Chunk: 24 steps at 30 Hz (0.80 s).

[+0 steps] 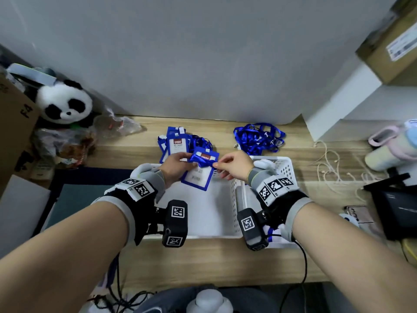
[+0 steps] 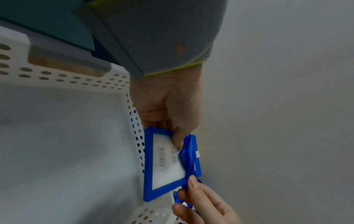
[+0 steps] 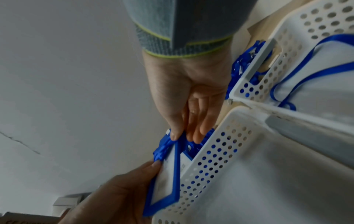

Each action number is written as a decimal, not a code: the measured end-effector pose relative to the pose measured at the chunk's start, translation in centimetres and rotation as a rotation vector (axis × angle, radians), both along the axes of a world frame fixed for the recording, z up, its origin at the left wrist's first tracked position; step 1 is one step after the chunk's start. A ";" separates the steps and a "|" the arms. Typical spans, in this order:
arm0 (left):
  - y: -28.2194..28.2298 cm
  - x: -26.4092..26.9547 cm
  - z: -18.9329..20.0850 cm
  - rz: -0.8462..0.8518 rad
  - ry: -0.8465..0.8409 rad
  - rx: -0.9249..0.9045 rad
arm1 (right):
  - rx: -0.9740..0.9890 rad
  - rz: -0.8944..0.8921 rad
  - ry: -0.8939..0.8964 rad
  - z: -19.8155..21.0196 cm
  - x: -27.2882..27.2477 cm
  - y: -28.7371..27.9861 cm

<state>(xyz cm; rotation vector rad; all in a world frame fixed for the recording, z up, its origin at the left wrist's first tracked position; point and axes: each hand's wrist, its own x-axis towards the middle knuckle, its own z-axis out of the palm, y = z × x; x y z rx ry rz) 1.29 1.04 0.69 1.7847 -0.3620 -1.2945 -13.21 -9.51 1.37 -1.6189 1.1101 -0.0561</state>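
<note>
A blue card holder (image 1: pixel 197 177) is gripped by the left hand (image 1: pixel 174 164) above a white basket (image 1: pixel 203 213). The strap (image 1: pixel 200 163) bunched across it is pinched by the right hand (image 1: pixel 234 166), opposite that grip.

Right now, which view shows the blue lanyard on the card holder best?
The head view: the lanyard lies bunched across the card holder between left hand and right hand. The left wrist view shows it along the holder's edge; the right wrist view, only a bunch under the thumb.
</note>
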 end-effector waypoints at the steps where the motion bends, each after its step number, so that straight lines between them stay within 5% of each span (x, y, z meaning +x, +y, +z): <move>1: -0.3 -0.1 0.4 -0.006 -0.002 -0.002 | -0.016 -0.023 -0.015 0.3 -0.3 -0.2; 9: -0.5 0.1 1.1 -0.006 0.044 -0.026 | 0.052 0.012 -0.005 0.6 -1.1 -1.0; 12: 0.0 0.6 1.5 -0.111 0.130 -0.058 | 0.143 -0.129 0.000 0.5 -1.3 -1.7; 17: 1.0 1.4 2.0 -0.399 -0.213 0.175 | 0.391 -0.450 -0.377 0.8 -1.5 -2.8; 19: 1.3 1.7 2.0 -0.301 -0.323 0.248 | 0.518 -0.362 -0.366 1.1 -1.5 -2.8; 24: 1.5 2.8 2.0 -0.074 -0.288 0.132 | 0.387 0.284 0.252 0.8 -0.6 -0.3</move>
